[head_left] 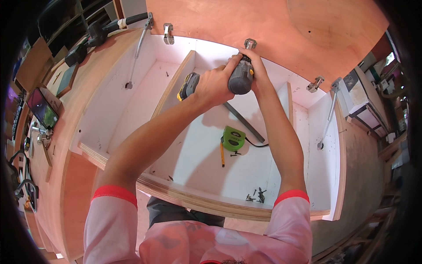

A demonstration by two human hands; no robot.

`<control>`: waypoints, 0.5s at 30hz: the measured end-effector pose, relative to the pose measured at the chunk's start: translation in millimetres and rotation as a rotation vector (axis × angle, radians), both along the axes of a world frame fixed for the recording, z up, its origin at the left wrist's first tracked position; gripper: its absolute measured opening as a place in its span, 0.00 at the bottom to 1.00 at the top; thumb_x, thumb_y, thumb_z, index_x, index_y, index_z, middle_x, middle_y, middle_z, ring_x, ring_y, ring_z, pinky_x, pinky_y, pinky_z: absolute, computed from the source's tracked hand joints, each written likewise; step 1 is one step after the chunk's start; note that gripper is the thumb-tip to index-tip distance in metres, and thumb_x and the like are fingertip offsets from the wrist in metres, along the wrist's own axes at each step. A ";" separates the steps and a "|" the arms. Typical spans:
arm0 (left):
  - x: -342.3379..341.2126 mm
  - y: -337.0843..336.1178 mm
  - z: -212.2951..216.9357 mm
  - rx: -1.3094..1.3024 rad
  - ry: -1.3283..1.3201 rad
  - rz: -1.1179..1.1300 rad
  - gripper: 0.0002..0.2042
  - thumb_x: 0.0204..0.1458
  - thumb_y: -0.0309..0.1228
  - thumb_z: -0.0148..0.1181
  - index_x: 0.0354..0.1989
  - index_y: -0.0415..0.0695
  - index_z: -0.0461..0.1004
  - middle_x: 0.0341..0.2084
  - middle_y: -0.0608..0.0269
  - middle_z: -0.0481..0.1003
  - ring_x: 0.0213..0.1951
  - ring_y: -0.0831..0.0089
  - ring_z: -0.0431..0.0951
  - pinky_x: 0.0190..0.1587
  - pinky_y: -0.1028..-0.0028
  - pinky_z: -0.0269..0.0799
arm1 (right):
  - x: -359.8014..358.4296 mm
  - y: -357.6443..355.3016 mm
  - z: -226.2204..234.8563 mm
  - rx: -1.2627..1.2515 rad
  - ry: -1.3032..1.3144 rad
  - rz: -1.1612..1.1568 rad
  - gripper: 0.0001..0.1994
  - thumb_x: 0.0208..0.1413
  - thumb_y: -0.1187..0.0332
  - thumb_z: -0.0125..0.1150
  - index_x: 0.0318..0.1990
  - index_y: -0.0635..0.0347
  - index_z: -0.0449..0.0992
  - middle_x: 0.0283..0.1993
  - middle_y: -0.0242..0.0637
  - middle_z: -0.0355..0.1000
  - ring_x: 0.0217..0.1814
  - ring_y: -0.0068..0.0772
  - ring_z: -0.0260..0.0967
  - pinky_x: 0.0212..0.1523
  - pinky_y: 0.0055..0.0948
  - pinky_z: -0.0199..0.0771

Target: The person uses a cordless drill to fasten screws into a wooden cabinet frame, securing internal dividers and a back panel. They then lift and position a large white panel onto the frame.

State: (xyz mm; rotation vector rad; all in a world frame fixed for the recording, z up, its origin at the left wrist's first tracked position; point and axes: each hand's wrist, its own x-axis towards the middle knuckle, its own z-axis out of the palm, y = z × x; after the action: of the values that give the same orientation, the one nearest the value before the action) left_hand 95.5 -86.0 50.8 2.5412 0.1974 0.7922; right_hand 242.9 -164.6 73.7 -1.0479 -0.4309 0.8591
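Observation:
My left hand [214, 84] is wrapped round the handle of a grey and black cordless drill [241, 79], whose battery sticks out to the left. The drill's nose points away from me, at the middle metal hinge [250, 43] where the wooden door panel [272, 26] meets the white cabinet [210, 47]. My right hand [258, 68] is closed about the front of the drill, beside that hinge; its fingertips are partly hidden. Below my hands, inside the cabinet, lie a green tape measure [234, 138], a yellow pencil [222, 154] and a dark grey bar [244, 122].
Loose screws [260, 195] are scattered in the cabinet. Two more hinges [169, 34] [315, 84] join the door at either side. A strut [139, 55] rises on the left, another [329, 114] on the right. A phone [42, 108] stands on the left bench.

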 end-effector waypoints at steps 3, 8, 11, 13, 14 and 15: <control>-1.0 -3.6 3.7 0.001 0.057 0.041 0.49 0.40 0.25 0.68 0.75 0.55 0.51 0.42 0.43 0.80 0.38 0.38 0.81 0.39 0.46 0.77 | -19.9 -19.2 3.5 0.014 -0.054 0.021 0.13 0.60 0.55 0.63 0.39 0.54 0.75 0.34 0.32 0.76 0.34 0.27 0.75 0.38 0.29 0.77; -0.8 -8.3 10.4 -0.007 0.043 0.047 0.46 0.42 0.25 0.66 0.74 0.57 0.53 0.41 0.46 0.82 0.39 0.41 0.82 0.42 0.48 0.77 | -39.5 -22.4 3.3 0.049 0.073 -0.143 0.14 0.65 0.56 0.61 0.48 0.55 0.73 0.42 0.33 0.75 0.43 0.27 0.75 0.46 0.31 0.78; -3.0 -6.1 13.4 -0.015 0.067 0.037 0.46 0.42 0.25 0.65 0.74 0.59 0.53 0.40 0.45 0.82 0.39 0.40 0.81 0.42 0.47 0.77 | -39.3 -18.6 -0.6 0.080 0.108 -0.145 0.13 0.64 0.58 0.61 0.49 0.56 0.73 0.42 0.33 0.75 0.43 0.27 0.75 0.46 0.32 0.78; -2.5 -4.2 13.9 -0.025 0.085 0.031 0.46 0.42 0.25 0.65 0.74 0.60 0.53 0.40 0.45 0.82 0.38 0.39 0.81 0.42 0.47 0.77 | -35.0 -16.6 -2.8 0.092 0.089 -0.131 0.13 0.64 0.59 0.61 0.48 0.56 0.73 0.42 0.33 0.75 0.42 0.27 0.75 0.45 0.32 0.79; -1.5 -3.5 13.8 -0.034 0.081 0.032 0.46 0.42 0.25 0.65 0.74 0.60 0.53 0.40 0.45 0.82 0.38 0.39 0.81 0.42 0.46 0.77 | -32.7 -15.9 -3.8 0.088 0.084 -0.131 0.12 0.64 0.59 0.61 0.48 0.56 0.73 0.42 0.33 0.75 0.42 0.27 0.75 0.45 0.32 0.79; 0.2 -2.8 13.6 -0.043 0.072 0.028 0.46 0.43 0.25 0.65 0.74 0.61 0.53 0.39 0.45 0.82 0.38 0.39 0.81 0.42 0.46 0.77 | -29.5 -15.6 -4.1 0.086 0.090 -0.134 0.12 0.64 0.60 0.61 0.48 0.56 0.73 0.42 0.33 0.75 0.41 0.27 0.75 0.44 0.32 0.79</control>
State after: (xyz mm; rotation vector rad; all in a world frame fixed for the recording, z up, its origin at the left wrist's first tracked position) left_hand 95.7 -88.8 64.4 2.5332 0.2711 0.7002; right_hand 213.5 -180.2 69.6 -0.9445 -0.3153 0.7590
